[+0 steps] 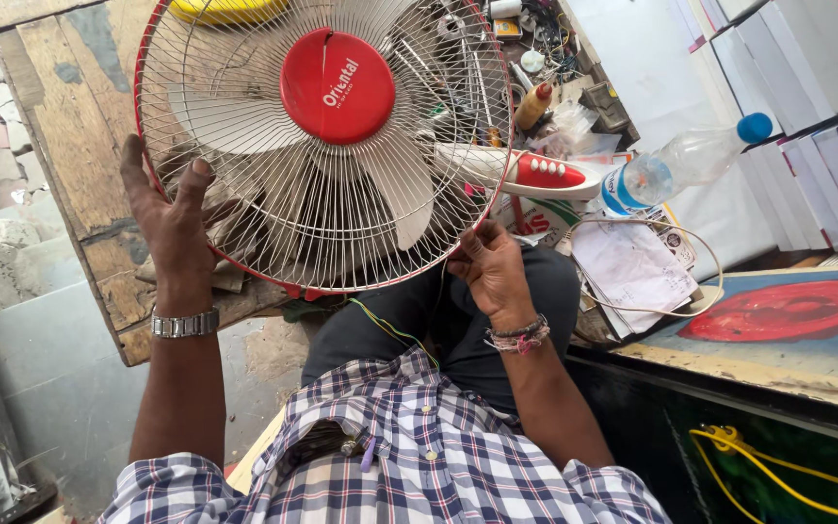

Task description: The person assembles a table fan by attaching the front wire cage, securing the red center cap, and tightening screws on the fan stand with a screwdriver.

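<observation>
Left hand point(175, 225) and right hand point(492, 270), fingers curled on the fan guard point(244, 146) rim: light, springy wire; grip the rim only.

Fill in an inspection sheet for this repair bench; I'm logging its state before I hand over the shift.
Surface: worn wooden board under the fan, paint patchy.
Job's things: table fan with red-rimmed wire guard, red hub cap and white blades, held tilted toward the camera.
Clutter: clear plastic bottle with blue cap, brown squeeze bottle, papers, small parts at the back.
Grippers: left hand grips the guard's left rim; right hand holds the lower right rim.
Cables: white cord looped over the papers; green-yellow wire across the lap; yellow cable lower right.
Surroundings: stacked white boxes on the right; painted panel beside them.
</observation>
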